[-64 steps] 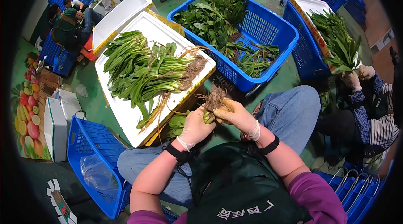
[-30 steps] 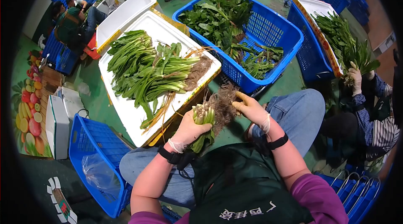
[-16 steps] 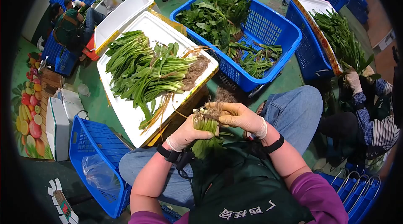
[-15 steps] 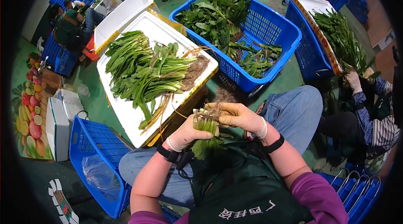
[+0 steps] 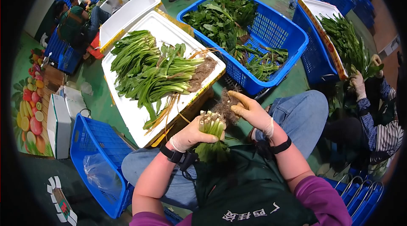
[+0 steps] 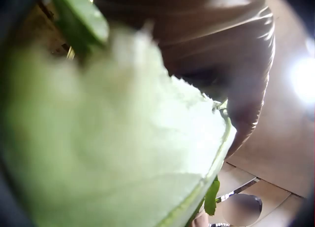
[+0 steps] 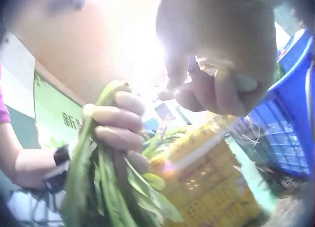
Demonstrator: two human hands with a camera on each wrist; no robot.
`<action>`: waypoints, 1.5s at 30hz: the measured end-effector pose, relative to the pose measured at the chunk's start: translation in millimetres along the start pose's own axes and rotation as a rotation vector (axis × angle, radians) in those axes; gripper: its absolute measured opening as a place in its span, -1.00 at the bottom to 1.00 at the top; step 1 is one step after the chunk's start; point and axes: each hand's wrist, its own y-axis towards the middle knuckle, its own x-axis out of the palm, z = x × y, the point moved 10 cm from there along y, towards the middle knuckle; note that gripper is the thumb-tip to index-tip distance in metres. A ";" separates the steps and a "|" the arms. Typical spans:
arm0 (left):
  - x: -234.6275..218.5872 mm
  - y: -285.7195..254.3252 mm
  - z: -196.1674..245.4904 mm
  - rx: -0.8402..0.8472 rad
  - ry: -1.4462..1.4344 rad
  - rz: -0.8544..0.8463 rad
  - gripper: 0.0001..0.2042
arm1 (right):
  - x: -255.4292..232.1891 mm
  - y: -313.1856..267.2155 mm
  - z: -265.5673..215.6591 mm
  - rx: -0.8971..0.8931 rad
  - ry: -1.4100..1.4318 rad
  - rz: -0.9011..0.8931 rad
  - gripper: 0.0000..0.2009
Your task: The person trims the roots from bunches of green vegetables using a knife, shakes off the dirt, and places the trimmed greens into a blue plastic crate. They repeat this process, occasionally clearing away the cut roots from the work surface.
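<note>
My gloved left hand [image 5: 190, 132] grips a bunch of leafy greens [image 5: 213, 126], its pale cut stem ends facing up and its leaves hanging below. Just right of those ends, my gloved right hand [image 5: 252, 111] pinches a brown, hairy clump of roots [image 5: 226, 106]. In the right wrist view, the left hand [image 7: 120, 121] curls round the stems [image 7: 106, 182], and the right hand [image 7: 221, 64] has bent fingers. Blurred pale-green stalks [image 6: 113, 138] fill most of the left wrist view. More rooted greens [image 5: 165, 71] lie on a white foam tray [image 5: 137, 126] in front.
A blue crate [image 5: 277, 17] of loose greens stands ahead, beyond the tray. Another blue crate [image 5: 95, 141] with a plastic bag stands at left. On the right, a person's gloved hand [image 5: 358, 84] holds greens by a second foam tray [image 5: 318, 7].
Half a second ago my right fingers lay over the stem ends, with a dark strip across the stems. Now that hand is drawn right with the roots, leaving the cut ends exposed.
</note>
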 end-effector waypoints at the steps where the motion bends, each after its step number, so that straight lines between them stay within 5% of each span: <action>1: 0.0 0.3 -1.4 0.003 -0.006 0.005 -0.57 | 3.4 -7.0 -12.5 0.004 -0.004 -0.006 -0.46; 4: -3.2 4.9 -13.4 -0.058 0.030 0.046 -0.64 | 36.8 -18.6 -37.5 -0.105 0.148 -0.238 -0.42; 7: -10.4 3.8 -17.6 -0.060 0.080 0.140 -0.60 | 24.5 -12.5 -37.8 -0.233 -0.210 -0.014 -0.57; 9: -5.1 -3.2 -3.6 -0.042 0.085 0.158 -0.66 | 0.2 -6.5 -30.4 -0.231 -0.118 0.204 -0.62; 13: -10.6 -70.4 73.1 0.084 -0.204 0.386 -0.52 | -35.8 0.6 -17.7 -0.199 -0.027 0.304 -0.61; 17: -45.8 -171.0 204.1 0.325 0.162 0.798 -0.43 | -18.5 6.1 -19.5 -0.074 0.093 0.196 -0.62; 23: -150.7 -136.0 298.0 -0.082 0.796 0.796 -0.52 | 15.7 24.0 -11.6 -0.047 0.158 0.079 -0.63; 27: -272.2 -67.0 289.4 -0.365 1.360 0.630 -0.41 | 16.3 31.0 -7.7 -0.024 0.113 0.085 -0.64; 29: -315.4 -32.8 279.3 -0.503 1.688 0.751 -0.28 | 12.0 32.7 1.1 0.007 0.088 0.103 -0.64; 31: -384.7 -8.6 222.9 -0.505 1.355 0.661 -0.12 | 7.8 37.0 7.2 -0.005 0.116 0.133 -0.65; 33: -419.9 10.0 189.8 -0.270 1.322 0.709 0.08 | 0.4 39.7 8.8 0.010 0.095 0.169 -0.66; 34: -412.2 8.3 189.5 -0.316 1.296 0.816 0.18 | -2.5 40.7 8.8 0.013 0.093 0.178 -0.66; 38: -369.4 -22.9 232.3 0.054 1.365 0.913 0.15 | 0.4 42.4 5.2 -0.019 0.100 0.168 -0.64; 39: -319.5 -36.2 257.5 0.281 1.532 1.004 -0.10 | 0.9 42.3 4.3 -0.015 0.107 0.162 -0.64; 42: -211.8 -56.5 269.4 0.575 1.686 1.016 -0.78 | 5.5 43.8 6.6 -0.004 0.119 0.131 -0.64; 45: -191.3 -36.5 210.1 0.281 1.529 0.829 -0.71 | 11.8 41.9 2.0 0.064 0.133 0.086 -0.64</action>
